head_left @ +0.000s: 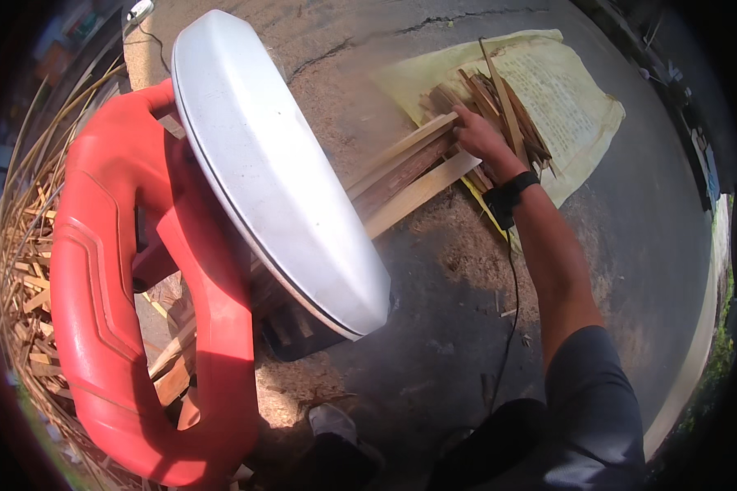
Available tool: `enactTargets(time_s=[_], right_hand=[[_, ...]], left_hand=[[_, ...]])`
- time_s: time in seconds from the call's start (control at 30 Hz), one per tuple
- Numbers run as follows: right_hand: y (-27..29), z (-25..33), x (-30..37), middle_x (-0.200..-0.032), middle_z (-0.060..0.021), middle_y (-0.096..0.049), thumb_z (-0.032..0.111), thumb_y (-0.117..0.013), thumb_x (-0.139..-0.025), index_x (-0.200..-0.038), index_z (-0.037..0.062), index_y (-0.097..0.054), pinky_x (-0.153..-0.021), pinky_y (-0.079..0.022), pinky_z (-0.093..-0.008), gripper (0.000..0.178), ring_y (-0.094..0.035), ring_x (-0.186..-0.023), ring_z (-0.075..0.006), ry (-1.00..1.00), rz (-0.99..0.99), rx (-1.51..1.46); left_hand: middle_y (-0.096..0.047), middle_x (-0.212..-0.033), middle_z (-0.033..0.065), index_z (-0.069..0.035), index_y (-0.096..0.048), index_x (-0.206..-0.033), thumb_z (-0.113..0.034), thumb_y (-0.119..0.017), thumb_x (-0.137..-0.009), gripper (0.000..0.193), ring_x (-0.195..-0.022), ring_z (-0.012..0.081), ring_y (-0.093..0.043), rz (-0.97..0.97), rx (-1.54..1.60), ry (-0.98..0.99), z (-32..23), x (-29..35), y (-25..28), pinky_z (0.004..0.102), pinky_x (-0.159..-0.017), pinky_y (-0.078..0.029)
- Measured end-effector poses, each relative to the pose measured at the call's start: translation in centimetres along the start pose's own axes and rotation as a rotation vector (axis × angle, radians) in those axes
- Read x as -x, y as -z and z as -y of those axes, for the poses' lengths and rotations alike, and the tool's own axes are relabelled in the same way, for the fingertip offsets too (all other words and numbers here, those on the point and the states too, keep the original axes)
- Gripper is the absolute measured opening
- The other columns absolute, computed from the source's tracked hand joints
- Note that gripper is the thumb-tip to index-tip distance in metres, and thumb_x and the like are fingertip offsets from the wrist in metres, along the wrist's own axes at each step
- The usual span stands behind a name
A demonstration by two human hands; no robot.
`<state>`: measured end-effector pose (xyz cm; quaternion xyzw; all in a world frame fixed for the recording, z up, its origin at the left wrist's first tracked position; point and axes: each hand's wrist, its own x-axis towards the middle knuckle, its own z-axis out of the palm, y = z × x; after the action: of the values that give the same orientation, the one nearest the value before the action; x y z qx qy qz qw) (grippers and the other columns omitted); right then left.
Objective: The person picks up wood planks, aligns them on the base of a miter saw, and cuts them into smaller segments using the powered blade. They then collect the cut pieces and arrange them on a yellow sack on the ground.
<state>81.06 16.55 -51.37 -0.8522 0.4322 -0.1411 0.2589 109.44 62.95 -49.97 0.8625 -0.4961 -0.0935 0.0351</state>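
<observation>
My right hand (pixel 479 137) reaches out from the right, its fingers curled around the far end of several flat wooden strips (pixel 413 168). These strips lie side by side and run back toward a large silver-grey rounded cover (pixel 278 164), whose edge hides their near ends. Right beside the hand, a bundle of thin, dark brown wood pieces (pixel 508 114) rests on a yellowish woven sack (pixel 565 98). A black band with a small dark box (pixel 508 196) is strapped around my right wrist. My left hand is out of the picture.
A bulky red molded frame (pixel 98 286) with a large opening stands at the left, next to the cover. Many loose wood offcuts (pixel 29 286) are heaped beyond it. Sawdust (pixel 483 254) covers parts of the grey floor (pixel 647 229). A black cord (pixel 512 327) hangs down toward my feet.
</observation>
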Motion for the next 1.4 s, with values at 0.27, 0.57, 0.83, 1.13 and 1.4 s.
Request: enactTargets(time_s=[0.27, 0.57, 0.83, 1.13, 1.4], right_hand=[[-0.9, 0.5, 3.7, -0.116, -0.0250, -0.058, 0.015, -0.054, -0.082, -0.129, 0.0017, -0.047, -0.092, -0.043, -0.0398, 0.049, -0.056, -0.109, -0.0380, -0.110, -0.156, 0.039], [1.1, 2.2, 18.7, -0.096, -0.0167, -0.063, 0.011, -0.061, -0.080, -0.120, -0.0040, -0.052, -0.083, -0.047, -0.0328, 0.045, -0.060, -0.093, -0.0231, -0.031, 0.180, -0.144], [0.8, -2.6, 34.5, -0.112, -0.0124, -0.060, 0.005, -0.058, -0.083, -0.126, -0.0033, -0.049, -0.086, -0.047, -0.0321, 0.044, -0.057, -0.104, -0.0204, -0.333, 0.381, -0.371], [8.2, 2.2, 41.4, -0.110, -0.0146, -0.060, 0.001, -0.054, -0.085, -0.126, -0.0021, -0.049, -0.086, -0.050, -0.0344, 0.042, -0.060, -0.100, -0.0221, -0.542, 0.148, -0.735], [24.7, 14.3, 43.9, -0.099, -0.0146, -0.064, -0.001, -0.052, -0.081, -0.120, -0.0034, -0.053, -0.082, -0.054, -0.0347, 0.039, -0.066, -0.089, -0.0226, -0.351, 0.032, -0.457]], left_hand=[[-0.044, -0.133, 0.0176, -0.016, -0.045, -0.133, -0.030, -0.070, -0.069, 0.070, -0.121, 0.0362, -0.045, -0.020, -0.082, -0.028, 1.0, 0.4, 0.4, 0.0486, -0.094, -0.042], [-0.044, -0.134, 0.0154, -0.021, -0.043, -0.135, -0.036, -0.074, -0.063, 0.080, -0.120, 0.0336, -0.046, 0.030, -0.178, 0.016, 1.8, -0.2, 0.6, 0.0488, -0.094, -0.040], [-0.037, -0.140, 0.0132, -0.030, -0.030, -0.143, -0.035, -0.086, -0.040, 0.118, -0.124, 0.0382, -0.038, -0.134, -0.178, 0.018, 4.0, 0.7, -1.8, 0.0613, -0.097, -0.030], [-0.047, -0.127, 0.0080, -0.028, -0.038, -0.136, -0.022, -0.077, -0.060, 0.086, -0.114, 0.0334, -0.047, -0.112, -0.070, 0.050, 5.3, 0.0, -5.3, 0.0653, -0.085, -0.033], [-0.052, -0.121, 0.0120, -0.016, -0.037, -0.137, -0.014, -0.071, -0.066, 0.078, -0.110, 0.0315, -0.053, -0.126, -0.224, 0.068, 4.1, 1.9, -1.3, 0.0548, -0.082, -0.043]])
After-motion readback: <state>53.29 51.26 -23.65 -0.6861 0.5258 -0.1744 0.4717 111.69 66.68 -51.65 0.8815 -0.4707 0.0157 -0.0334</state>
